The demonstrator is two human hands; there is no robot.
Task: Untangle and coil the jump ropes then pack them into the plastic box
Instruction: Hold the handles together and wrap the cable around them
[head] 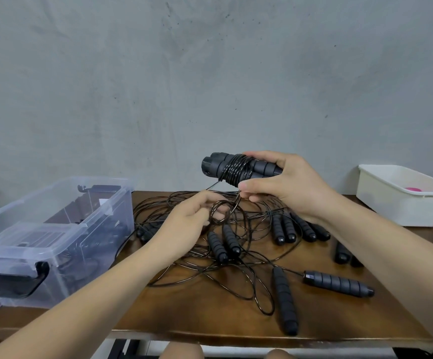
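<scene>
My right hand [282,183] grips a pair of black jump-rope handles [223,165] held side by side above the table, with thin black cord wound several turns around them. My left hand [197,215] sits just below and pinches a small loop of the same cord [222,211]. A tangle of black cords [210,263] and several loose foam-grip handles [285,299] lies on the brown table [210,322]. The clear plastic box [55,229] stands at the left, open, with dark rope bundles inside.
A white plastic tub [401,198] stands at the back right of the table with something pink beside and in it. A grey wall runs behind. The box's black latch [26,281] faces me at the front left. The table's front edge is near my knees.
</scene>
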